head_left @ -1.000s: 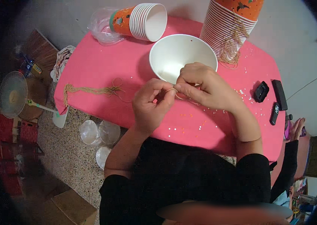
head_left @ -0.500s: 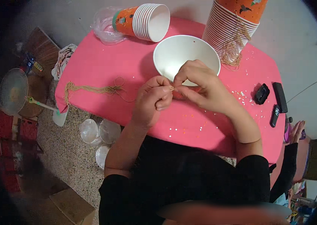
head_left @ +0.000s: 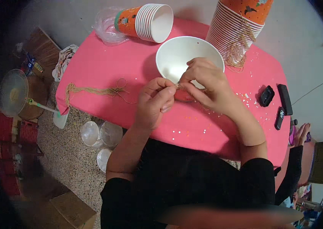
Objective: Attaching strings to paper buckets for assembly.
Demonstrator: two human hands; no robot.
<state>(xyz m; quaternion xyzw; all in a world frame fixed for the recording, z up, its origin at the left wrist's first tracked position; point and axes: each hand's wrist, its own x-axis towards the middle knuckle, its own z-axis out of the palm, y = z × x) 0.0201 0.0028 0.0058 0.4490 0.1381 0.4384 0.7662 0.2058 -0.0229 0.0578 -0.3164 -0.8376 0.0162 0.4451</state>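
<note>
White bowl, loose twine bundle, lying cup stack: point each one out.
White bowl point(head_left: 176, 57): head view, bare inner wall.
Twine bundle point(head_left: 92, 91): head view, middle of the strands on the pink table.
Cup stack point(head_left: 146, 21): head view, side of the lying stack.

A worktop covered in bright pink cloth stands on a speckled terrazzo floor, close to a pale grey wall. To its left a small electric fan lies on the floor, and a cardboard box sits nearer the lower edge. The room's outer parts fall into dim shadow.
</note>
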